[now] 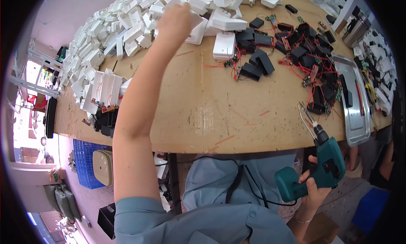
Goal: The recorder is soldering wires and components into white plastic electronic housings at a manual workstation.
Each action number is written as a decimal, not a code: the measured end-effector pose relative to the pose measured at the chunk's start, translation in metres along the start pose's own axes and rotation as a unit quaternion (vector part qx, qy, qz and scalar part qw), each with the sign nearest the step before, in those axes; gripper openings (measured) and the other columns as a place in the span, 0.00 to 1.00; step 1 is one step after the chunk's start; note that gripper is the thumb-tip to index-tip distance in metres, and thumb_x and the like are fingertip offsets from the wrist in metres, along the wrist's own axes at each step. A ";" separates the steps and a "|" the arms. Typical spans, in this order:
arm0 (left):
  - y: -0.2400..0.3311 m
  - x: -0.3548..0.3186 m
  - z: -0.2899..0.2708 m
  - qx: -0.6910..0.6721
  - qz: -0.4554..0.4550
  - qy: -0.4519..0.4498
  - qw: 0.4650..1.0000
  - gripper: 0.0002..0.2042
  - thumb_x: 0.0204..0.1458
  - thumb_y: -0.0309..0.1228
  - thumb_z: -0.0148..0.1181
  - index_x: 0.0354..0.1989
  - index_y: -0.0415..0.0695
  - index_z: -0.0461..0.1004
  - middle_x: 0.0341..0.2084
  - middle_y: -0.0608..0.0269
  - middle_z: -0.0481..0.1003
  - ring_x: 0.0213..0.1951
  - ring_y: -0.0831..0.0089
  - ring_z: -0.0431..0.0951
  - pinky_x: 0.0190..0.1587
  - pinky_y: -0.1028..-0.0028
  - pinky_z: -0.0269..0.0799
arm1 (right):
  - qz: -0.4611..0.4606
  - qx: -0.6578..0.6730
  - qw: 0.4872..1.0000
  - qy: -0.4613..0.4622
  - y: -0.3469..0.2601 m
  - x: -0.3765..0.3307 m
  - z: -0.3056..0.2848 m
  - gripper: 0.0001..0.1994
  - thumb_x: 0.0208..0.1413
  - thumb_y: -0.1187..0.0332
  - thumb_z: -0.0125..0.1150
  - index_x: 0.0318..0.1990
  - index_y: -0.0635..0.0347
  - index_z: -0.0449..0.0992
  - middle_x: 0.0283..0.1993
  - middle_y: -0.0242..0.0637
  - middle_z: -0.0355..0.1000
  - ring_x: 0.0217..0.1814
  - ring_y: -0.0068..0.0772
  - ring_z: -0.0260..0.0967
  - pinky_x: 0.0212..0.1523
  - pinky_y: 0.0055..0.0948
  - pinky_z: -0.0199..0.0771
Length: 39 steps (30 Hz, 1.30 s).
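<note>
Casings [133, 30], white and boxy, are heaped across the far left of a brown table [182, 104]. The person's left hand [174, 23] reaches over to the heap's near edge; it is blurred, and whether it grips a casing cannot be told. Close to the body, past the table's near edge, the right hand [316, 193] is wrapped around the handle of a green tool [332, 157], whose metal prongs point up toward black boxes [299, 53] tangled with red wires [314, 72]. A metal tray [356, 121] lies just right of them.
</note>
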<state>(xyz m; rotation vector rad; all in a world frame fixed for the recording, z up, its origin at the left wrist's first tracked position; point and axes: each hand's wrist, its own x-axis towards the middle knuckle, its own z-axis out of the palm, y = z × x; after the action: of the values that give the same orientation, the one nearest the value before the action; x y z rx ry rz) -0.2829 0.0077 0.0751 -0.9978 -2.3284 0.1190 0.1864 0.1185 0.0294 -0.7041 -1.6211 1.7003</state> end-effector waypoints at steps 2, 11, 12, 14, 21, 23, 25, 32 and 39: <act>-0.011 -0.022 -0.010 -0.188 -0.055 0.084 0.977 0.13 0.42 0.24 0.52 0.40 0.40 0.68 0.32 0.54 0.72 0.39 0.62 0.74 0.35 0.68 0.73 | -0.014 0.001 1.000 -0.006 0.002 -0.002 -0.004 0.31 0.46 0.65 0.61 0.54 0.72 0.54 0.47 0.52 0.64 0.24 0.23 0.65 0.22 0.18 0.67; 0.113 -0.150 -0.071 -0.805 -0.328 -0.161 0.468 0.13 0.49 0.22 0.50 0.43 0.36 0.59 0.35 0.54 0.68 0.36 0.69 0.73 0.35 0.70 0.74 | -0.044 0.034 0.998 -0.027 0.003 -0.016 -0.003 0.31 0.47 0.67 0.60 0.55 0.72 0.53 0.48 0.55 0.63 0.25 0.24 0.65 0.23 0.20 0.67; 0.133 -0.153 -0.080 -0.816 -0.343 -0.156 0.437 0.15 0.49 0.22 0.49 0.46 0.36 0.57 0.36 0.54 0.68 0.37 0.69 0.72 0.37 0.71 0.73 | -0.049 0.043 0.997 -0.031 0.003 -0.018 -0.003 0.31 0.47 0.67 0.60 0.56 0.71 0.53 0.48 0.55 0.63 0.25 0.24 0.65 0.24 0.20 0.68; 0.151 -0.161 -0.067 -0.763 -0.250 -0.140 0.580 0.19 0.48 0.24 0.51 0.49 0.36 0.56 0.35 0.53 0.68 0.36 0.67 0.71 0.38 0.70 0.70 | -0.049 0.047 0.997 -0.031 0.004 -0.022 -0.001 0.31 0.47 0.68 0.60 0.56 0.71 0.53 0.48 0.55 0.63 0.26 0.25 0.65 0.24 0.20 0.68; 0.147 -0.164 -0.085 -0.563 -0.074 -0.097 0.817 0.27 0.41 0.30 0.58 0.50 0.36 0.57 0.34 0.50 0.66 0.36 0.57 0.70 0.39 0.65 0.66 | -0.049 0.056 0.997 -0.022 0.004 -0.022 -0.006 0.31 0.47 0.69 0.60 0.56 0.70 0.53 0.48 0.55 0.63 0.26 0.25 0.66 0.25 0.21 0.69; 0.145 -0.163 -0.088 -0.530 -0.042 -0.066 0.844 0.22 0.41 0.29 0.59 0.47 0.38 0.63 0.33 0.55 0.68 0.36 0.62 0.70 0.40 0.68 0.65 | -0.051 0.056 0.997 -0.023 0.002 -0.021 -0.006 0.31 0.46 0.69 0.60 0.56 0.70 0.53 0.48 0.55 0.63 0.26 0.26 0.66 0.25 0.21 0.69; 0.143 -0.165 -0.090 -0.534 -0.039 -0.015 0.845 0.20 0.41 0.30 0.59 0.44 0.38 0.66 0.33 0.54 0.68 0.36 0.59 0.70 0.40 0.66 0.65 | -0.061 0.058 0.996 -0.026 -0.001 -0.025 -0.005 0.31 0.46 0.69 0.60 0.56 0.70 0.53 0.48 0.55 0.63 0.25 0.26 0.66 0.24 0.22 0.69; 0.119 -0.112 -0.071 -0.384 0.025 -0.009 0.923 0.07 0.41 0.32 0.57 0.27 0.43 0.76 0.26 0.60 0.69 0.34 0.65 0.70 0.37 0.66 0.61 | -0.020 0.094 0.995 0.005 0.000 -0.028 -0.007 0.32 0.42 0.74 0.62 0.55 0.68 0.54 0.46 0.53 0.65 0.24 0.29 0.68 0.24 0.23 0.70; 0.124 -0.098 -0.031 -0.238 0.106 -0.028 0.965 0.07 0.40 0.35 0.58 0.21 0.44 0.75 0.22 0.60 0.69 0.32 0.67 0.70 0.36 0.67 0.59 | -0.019 0.093 0.995 0.001 -0.005 -0.032 -0.009 0.31 0.42 0.76 0.61 0.55 0.66 0.53 0.46 0.53 0.65 0.24 0.29 0.68 0.25 0.24 0.71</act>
<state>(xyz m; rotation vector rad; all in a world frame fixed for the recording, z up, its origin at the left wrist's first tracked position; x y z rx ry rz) -0.1339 0.0247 0.0149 -1.4933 -2.3453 -0.3486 0.2144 0.0995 0.0318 -0.5791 -1.4416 1.7934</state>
